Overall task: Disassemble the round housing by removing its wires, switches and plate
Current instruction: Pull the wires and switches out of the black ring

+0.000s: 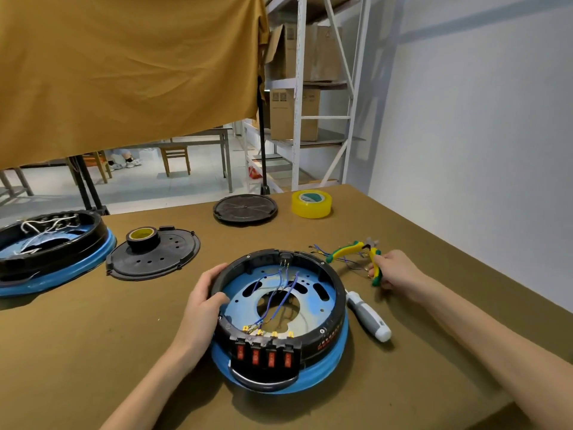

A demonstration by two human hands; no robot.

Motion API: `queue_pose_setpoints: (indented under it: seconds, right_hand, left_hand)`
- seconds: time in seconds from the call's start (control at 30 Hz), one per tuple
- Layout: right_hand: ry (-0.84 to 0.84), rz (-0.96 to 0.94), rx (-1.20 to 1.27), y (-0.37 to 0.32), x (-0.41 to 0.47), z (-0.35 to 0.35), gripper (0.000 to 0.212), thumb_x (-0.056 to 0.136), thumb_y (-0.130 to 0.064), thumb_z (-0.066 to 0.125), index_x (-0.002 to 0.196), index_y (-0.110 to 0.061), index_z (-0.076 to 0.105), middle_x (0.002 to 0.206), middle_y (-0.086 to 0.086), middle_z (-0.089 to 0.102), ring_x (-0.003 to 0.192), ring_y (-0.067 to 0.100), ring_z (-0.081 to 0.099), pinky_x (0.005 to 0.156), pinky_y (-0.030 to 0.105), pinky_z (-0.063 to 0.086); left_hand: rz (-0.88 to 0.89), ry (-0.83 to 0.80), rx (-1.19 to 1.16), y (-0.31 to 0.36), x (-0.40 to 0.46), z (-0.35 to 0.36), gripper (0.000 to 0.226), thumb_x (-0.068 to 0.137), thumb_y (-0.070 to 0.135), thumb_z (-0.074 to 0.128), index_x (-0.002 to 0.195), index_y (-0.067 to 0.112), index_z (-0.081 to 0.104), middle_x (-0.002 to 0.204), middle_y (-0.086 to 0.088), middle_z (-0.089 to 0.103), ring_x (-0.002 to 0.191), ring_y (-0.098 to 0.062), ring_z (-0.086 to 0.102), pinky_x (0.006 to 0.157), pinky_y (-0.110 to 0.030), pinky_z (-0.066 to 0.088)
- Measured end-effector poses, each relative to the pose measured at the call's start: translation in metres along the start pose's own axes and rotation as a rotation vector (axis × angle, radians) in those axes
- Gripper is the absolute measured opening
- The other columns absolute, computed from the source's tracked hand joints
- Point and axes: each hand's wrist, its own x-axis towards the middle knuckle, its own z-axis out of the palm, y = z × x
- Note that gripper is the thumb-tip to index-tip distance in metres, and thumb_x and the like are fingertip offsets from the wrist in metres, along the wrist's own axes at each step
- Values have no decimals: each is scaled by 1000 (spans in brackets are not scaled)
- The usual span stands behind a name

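1. The round housing (279, 308) is steadied at its left rim by the left hand (201, 301), whose fingers (217, 297) are curled over the black wall with the tips just inside it, touching the blue plate (248, 293).
2. Blue wires (279, 288) are seen running from the far connector, past those fingertips, to the terminals behind the four red switches (263, 356) on the near edge; the wire-removal step is judged to be in hand.
3. A screwdriver (369, 316) is left lying just beside the housing's right rim, between it and the right forearm.
4. The cutters (356, 252) are held by the right hand (393, 271), its fingers (376, 270) closed round one yellow-green handle, with loose cut wires (344, 259) just beyond the fingertips (a few removed already, it seems).
5. For the next move, the cutters need to be carried over the rim and down into the bowl; open room is judged ample there, though the table edge (465, 259) lies near, right of the right hand.
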Motion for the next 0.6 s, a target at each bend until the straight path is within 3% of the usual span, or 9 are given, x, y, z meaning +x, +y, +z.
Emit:
queue_pose_setpoints:
  seconds: [0.17,0.27,0.33,0.4,0.43,0.5,0.6]
  right_hand:
    - [4,-45,-348,-3,5,-6,35,104,-21,50,79,-2,65,66,13,60,58,25,52,58,32,43]
    - [169,-201,-565,-19,1,-4,28,103,-23,50,87,-4,64,86,15,61,74,28,56,68,33,45]
    - [200,-406,-426,-44,-16,5,30,104,-23,48,93,-4,68,84,6,66,73,22,61,65,28,47]
    - [30,-520,-258,-78,-41,24,39,105,-33,47,91,-8,72,80,-2,70,68,16,64,58,19,47]
    - [-93,-534,-256,-94,-53,37,45,104,-42,45,90,-8,72,80,1,71,69,17,66,61,22,51]
    - [-306,-508,-408,-115,-75,62,61,97,-61,44,82,-7,68,70,11,62,62,20,59,63,36,51]
    - [-450,-457,-766,-117,-96,90,54,91,-64,54,67,-16,46,59,0,45,49,18,41,50,30,31]
  left_hand:
    - [11,2,30,2,-6,-3,54,92,-8,49,132,28,53,121,13,61,93,19,58,69,-5,48]
    - [41,-18,70,1,-11,-11,44,99,2,52,132,31,53,124,12,61,106,8,60,82,-18,50]
    - [37,-19,77,2,-9,-16,34,103,13,54,132,31,55,128,6,60,117,-7,59,95,-34,52]
    - [0,-17,69,3,-6,-18,27,104,19,55,128,30,60,128,-1,61,118,-18,61,98,-41,52]
    - [-25,-21,70,4,-5,-19,26,104,20,55,127,30,62,128,-2,62,116,-20,63,96,-41,53]
    - [-76,-56,43,5,-5,-18,30,104,16,53,128,30,61,129,-1,64,112,-19,66,88,-34,54]
    - [-91,-113,7,6,-8,-18,37,106,12,47,137,30,58,125,8,69,105,-7,70,81,-23,53]
